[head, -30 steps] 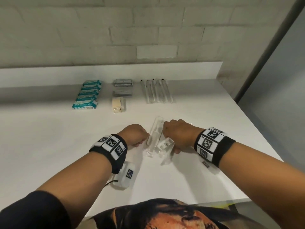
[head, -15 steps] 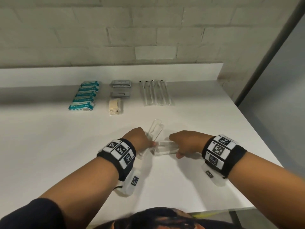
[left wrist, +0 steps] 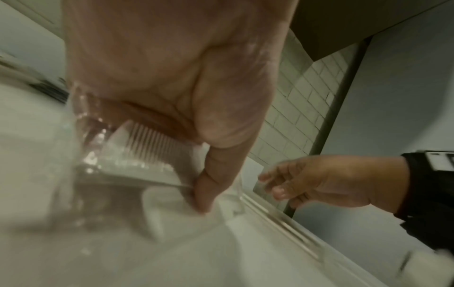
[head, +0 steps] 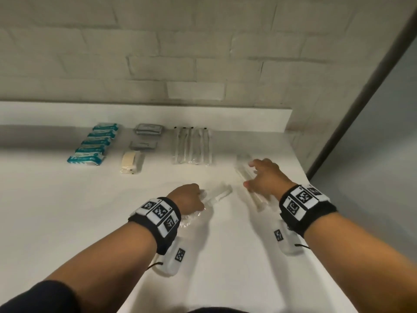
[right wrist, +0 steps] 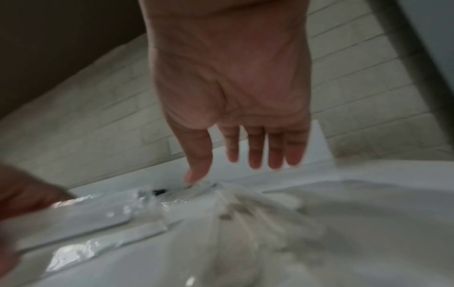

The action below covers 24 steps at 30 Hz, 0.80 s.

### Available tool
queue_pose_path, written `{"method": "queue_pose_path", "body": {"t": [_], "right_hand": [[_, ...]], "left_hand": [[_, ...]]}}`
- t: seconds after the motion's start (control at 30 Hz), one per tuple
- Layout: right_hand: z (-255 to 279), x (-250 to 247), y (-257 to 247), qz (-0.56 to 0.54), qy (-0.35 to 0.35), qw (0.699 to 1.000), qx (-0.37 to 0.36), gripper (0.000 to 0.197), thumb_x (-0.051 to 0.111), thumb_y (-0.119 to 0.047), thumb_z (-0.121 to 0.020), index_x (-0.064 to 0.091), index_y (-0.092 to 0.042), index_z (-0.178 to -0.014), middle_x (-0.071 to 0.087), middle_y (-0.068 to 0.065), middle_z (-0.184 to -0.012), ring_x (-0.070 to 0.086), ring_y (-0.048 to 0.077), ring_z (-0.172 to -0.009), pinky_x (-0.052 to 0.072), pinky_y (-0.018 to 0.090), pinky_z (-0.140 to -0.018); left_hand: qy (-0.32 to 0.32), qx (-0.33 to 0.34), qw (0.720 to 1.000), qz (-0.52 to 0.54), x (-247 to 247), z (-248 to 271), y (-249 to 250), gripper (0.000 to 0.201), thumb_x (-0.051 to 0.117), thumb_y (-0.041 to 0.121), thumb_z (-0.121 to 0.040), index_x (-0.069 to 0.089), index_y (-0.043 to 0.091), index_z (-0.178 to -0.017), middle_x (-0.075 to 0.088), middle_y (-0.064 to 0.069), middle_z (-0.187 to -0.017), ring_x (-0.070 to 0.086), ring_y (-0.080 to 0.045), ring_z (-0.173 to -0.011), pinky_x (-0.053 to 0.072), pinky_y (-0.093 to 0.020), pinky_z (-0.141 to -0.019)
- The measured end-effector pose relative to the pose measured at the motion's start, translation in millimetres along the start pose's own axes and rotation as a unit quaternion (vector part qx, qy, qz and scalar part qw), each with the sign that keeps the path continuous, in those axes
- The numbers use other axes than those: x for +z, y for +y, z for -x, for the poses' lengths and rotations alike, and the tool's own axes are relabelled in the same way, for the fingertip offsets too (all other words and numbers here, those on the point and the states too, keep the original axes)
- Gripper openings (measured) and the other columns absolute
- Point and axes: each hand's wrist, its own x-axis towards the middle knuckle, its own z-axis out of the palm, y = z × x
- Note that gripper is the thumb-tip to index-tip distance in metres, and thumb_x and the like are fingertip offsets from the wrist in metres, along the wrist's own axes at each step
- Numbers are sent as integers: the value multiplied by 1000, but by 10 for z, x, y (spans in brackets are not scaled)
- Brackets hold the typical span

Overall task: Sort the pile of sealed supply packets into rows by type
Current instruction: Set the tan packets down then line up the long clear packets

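My left hand (head: 195, 196) grips one end of a clear comb packet (head: 217, 192) low over the white table (head: 67, 211). The white comb (left wrist: 150, 153) shows inside the plastic under my left thumb (left wrist: 203, 194). To the right, my right hand (head: 251, 175) is open, fingers straight and spread, over a long clear packet (head: 249, 188) that lies on the table. In the right wrist view the right thumb (right wrist: 196, 174) touches crinkled clear plastic (right wrist: 201, 186). Both wrist views are blurred.
Sorted rows lie at the back: teal packets (head: 96, 143), grey packets (head: 147, 135), a cream packet (head: 130, 162) and long clear packets with black tips (head: 191, 145). The table's right edge (head: 302, 168) runs close beside my right hand, and a brick wall (head: 180, 64) stands behind.
The hands have drawn apart. My right hand moved right and farther back with the long packet and spread its fingers. My left hand kept the comb packet near the centre.
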Motion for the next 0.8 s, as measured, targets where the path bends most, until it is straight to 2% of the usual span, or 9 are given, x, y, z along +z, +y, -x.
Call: {"method": "queue_pose_path", "body": {"t": [0.1,0.17,0.2,0.3,0.4,0.5,0.57,0.7,0.8], "right_hand": [[52,-116,-33,-12,-51,987,-151,63,76,-36,-75,48,-36,-132,48,-7,-130,47,17,-117,46,28,-87],[67,-124,-71,-35,-118,977,-173,41,74,-25,-79,60,-29,-117,59,-4,-110,63,19,-89,51,24,-60],[25,-139,-61,-17,-106,978,-180,28,70,-21,-81,63,-23,-107,63,0,-98,66,23,-80,50,26,-57],[-135,-255,40,-98,-49,986,-126,19,62,-19,-86,61,-20,-105,64,3,-91,66,24,-80,48,28,-61],[-357,-360,221,-298,-26,954,-37,16,57,-19,-91,55,-25,-106,65,4,-82,63,22,-63,48,32,-55],[-542,-370,264,-431,-46,901,11,16,52,-18,-95,57,-12,-109,68,10,-78,64,29,-67,49,46,-68],[-655,-320,254,-461,-54,885,21,12,48,-18,-98,59,-13,-99,68,13,-83,65,32,-71,52,45,-71],[-878,-233,219,-430,-49,901,37,22,47,-26,-97,61,-12,-88,62,9,-80,57,21,-67,44,30,-61],[-1046,-247,275,-421,-39,905,56,26,53,-30,-95,60,-12,-78,57,6,-70,50,17,-58,37,25,-52]], "left_hand": [[18,61,998,-30,-128,-153,261,26,64,30,-84,54,15,-102,56,0,-97,53,-22,-92,38,-29,-72],[65,103,991,-47,-253,-256,425,29,68,34,-81,56,21,-104,59,5,-98,54,-19,-92,38,-30,-79],[103,119,986,-56,-315,-332,525,32,71,35,-78,56,23,-104,62,7,-99,57,-17,-94,36,-30,-83],[290,110,948,-66,-446,-542,704,49,74,39,-74,54,26,-116,65,5,-111,56,-20,-110,28,-33,-100],[433,43,894,106,-438,-730,834,73,76,36,-75,42,16,-137,47,-10,-134,48,-25,-120,35,-36,-104],[272,-7,915,297,-314,-934,1006,44,68,44,-83,60,14,-115,61,-6,-113,61,-26,-107,47,-37,-92],[160,3,897,411,-202,-1037,1139,30,64,43,-86,62,13,-89,67,-9,-90,67,-32,-93,54,-43,-83],[190,-20,909,370,-188,-1235,1230,24,64,27,-83,49,14,-71,60,-9,-74,67,-36,-83,57,-50,-77],[197,-38,914,353,-334,-1376,1162,18,62,22,-84,49,14,-74,62,-4,-64,65,-24,-60,60,-41,-67]]}}
